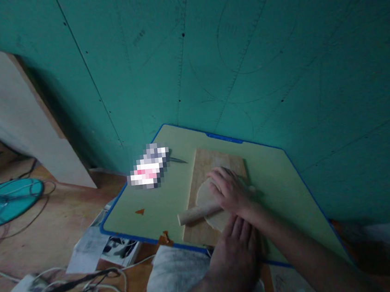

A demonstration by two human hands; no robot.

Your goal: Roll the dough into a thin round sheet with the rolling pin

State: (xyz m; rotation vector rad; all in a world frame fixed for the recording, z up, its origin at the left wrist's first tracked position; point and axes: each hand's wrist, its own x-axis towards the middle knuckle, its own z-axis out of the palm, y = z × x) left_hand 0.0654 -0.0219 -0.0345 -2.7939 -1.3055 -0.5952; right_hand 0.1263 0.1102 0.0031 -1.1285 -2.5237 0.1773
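On a wooden board (pixel 192 184) lies a flat, pale round of dough (pixel 205 192). A wooden rolling pin (pixel 195 214) rests slantwise across it, its left end past the board's edge. My right hand (pixel 230 189) lies over the dough and the pin, fingers stretched toward the dough's far side; the fingertips are partly hidden. My left hand (pixel 236 248) is at the near edge of the dough and board, fingers extended side by side and touching down close to my right wrist. Whether either hand pinches the dough's edge is not visible.
The board sits on a pale tabletop (pixel 274 174) with a blue rim. Toward its left are a pixelated flat object (pixel 149 167), a thin dark pointed tool (pixel 178 160) and an orange scrap (pixel 139 212). Cables (pixel 122 283) and papers (pixel 87 248) lie on the floor. A green wall (pixel 158 66) stands behind.
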